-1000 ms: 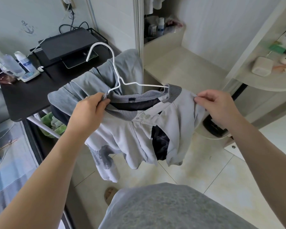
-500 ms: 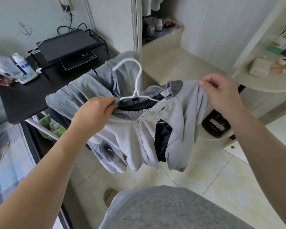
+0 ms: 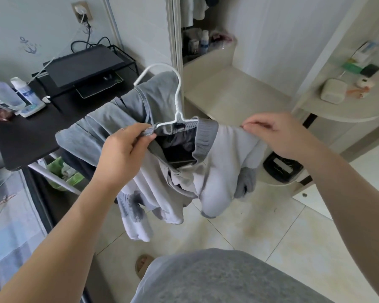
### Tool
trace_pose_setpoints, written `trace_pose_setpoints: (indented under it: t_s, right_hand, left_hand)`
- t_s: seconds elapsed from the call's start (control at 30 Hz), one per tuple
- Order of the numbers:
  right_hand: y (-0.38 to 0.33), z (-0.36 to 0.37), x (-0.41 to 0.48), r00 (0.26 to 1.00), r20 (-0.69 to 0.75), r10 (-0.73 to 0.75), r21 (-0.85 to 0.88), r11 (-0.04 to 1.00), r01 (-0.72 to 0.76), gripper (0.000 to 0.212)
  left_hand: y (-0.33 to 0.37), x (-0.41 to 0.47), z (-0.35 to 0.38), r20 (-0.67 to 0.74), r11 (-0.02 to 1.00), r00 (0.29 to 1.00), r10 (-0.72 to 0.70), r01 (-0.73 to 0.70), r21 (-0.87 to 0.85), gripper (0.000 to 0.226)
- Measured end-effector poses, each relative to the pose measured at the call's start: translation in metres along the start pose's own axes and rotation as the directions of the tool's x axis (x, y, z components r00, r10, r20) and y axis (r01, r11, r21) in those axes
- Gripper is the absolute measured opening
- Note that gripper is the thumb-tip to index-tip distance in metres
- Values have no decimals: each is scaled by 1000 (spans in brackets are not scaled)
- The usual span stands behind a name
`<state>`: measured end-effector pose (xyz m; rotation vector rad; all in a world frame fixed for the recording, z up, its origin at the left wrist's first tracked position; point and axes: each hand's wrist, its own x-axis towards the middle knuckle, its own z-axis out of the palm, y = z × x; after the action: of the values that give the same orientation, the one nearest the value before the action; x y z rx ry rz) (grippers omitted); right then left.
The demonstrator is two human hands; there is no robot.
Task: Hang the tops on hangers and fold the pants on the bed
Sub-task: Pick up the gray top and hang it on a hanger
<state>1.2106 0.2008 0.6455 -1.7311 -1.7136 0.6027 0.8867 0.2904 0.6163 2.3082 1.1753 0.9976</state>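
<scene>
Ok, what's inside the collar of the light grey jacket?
The white hanger runs into the collar, above a dark inner layer. How far its arms reach is hidden under the jacket fabric.

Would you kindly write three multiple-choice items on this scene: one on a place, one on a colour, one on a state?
1. The hanger sits: A in the jacket's collar; B on a wall hook; C in a basket.
2. The hanger is: A black; B white; C red.
3. The right hand: A hangs open; B pinches the jacket's shoulder; C grips the hanger.
Answers: A, its wire enters the ribbed collar; B, the wire is white; B, thumb and fingers pinch shoulder fabric.
</scene>
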Motion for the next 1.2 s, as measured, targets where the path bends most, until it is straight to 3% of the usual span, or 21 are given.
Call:
trace_pose_setpoints:
  t_s: [0.1,0.33,0.47,0.6,0.77,0.87,1.2]
  right_hand:
    - [-1,8,-5,1000,-22,-2,87,996,4,30]
    - [-26,27,2,983,175,-48,66,997,37,35]
    - [-25,19,1,998,-15,-62,130,989,63,39]
    - [-16,3,-9,991,-123,-50,218,973,76,40]
    - [0,2,-14,997,-77,11,269,963,10,35]
    - [12,5,-17,999,-18,52,309,950,-44,36]
    - [18,7,-20,994,-47,99,404,912,-72,25]
  left_hand:
    - [2,1,-2,5,1000,1000,-6,6,-3,14]
    - [9,10,2,18,996,999,34,-32,-77,16]
    - [-10,21,-16,176,960,982,-69,113,-257,21]
    - [-46,12,-28,257,942,942,-217,271,-198,17]
    - [-59,0,-16,177,939,929,-326,340,-51,28]
    - [-60,2,-22,108,941,941,-321,330,-75,16]
    - [-52,1,-30,-10,952,957,-289,286,-107,34]
